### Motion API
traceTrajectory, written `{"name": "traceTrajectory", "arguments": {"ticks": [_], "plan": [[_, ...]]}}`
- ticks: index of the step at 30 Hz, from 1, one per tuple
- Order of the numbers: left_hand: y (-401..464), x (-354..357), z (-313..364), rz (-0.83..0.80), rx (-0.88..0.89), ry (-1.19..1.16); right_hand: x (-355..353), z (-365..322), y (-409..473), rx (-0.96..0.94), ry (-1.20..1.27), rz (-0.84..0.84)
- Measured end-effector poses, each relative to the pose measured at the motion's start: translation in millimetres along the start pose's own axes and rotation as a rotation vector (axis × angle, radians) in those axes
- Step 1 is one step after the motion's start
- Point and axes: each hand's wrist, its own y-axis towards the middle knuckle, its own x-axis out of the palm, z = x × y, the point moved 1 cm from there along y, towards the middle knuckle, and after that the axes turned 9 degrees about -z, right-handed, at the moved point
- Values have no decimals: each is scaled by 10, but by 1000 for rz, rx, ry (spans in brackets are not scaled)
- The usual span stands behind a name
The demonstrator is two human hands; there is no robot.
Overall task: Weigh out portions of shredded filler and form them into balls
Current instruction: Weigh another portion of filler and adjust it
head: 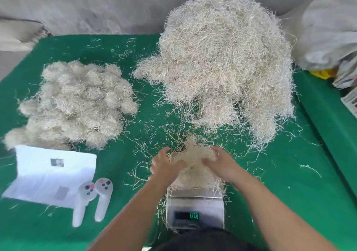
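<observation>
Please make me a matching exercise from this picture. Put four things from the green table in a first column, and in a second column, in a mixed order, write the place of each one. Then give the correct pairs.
Things:
1. large loose heap of filler
2. pile of finished balls
3. scale
4. two white controllers

Places:
A. near edge, under the portion gripped by left hand and right hand
B. far right of the table
C. left side, behind the white paper
D. near left, partly on the paper's corner

Pairs: 1-B, 2-C, 3-A, 4-D

Balls (73, 104) left, loose pile (226, 61) right — scale (195, 210) before them.
</observation>
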Motion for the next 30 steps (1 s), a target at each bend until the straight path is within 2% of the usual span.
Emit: {"name": "traceTrajectory", "arguments": {"ticks": [4,6,9,13,18,22,30], "plan": [[-97,-205,-74,37,81,-196,-202,181,-232,-72,93,-41],[-161,-235,-103,74,210,-171,-265,171,-317,-149,82,43],[-218,-174,-148,103,412,74,-206,104,-359,-290,-100,171],[-305,-54,-143,82,630,447,2,69,-392,-395,-330,110],[-419,-7,-183,36,736,604,109,136,-436,-432,-518,58],[-472,8,-276,48,804,735,128,202,-497,-429,-525,43],[-514,41,-289,77,811,702,147,246,-546,-431,-534,42]]}}
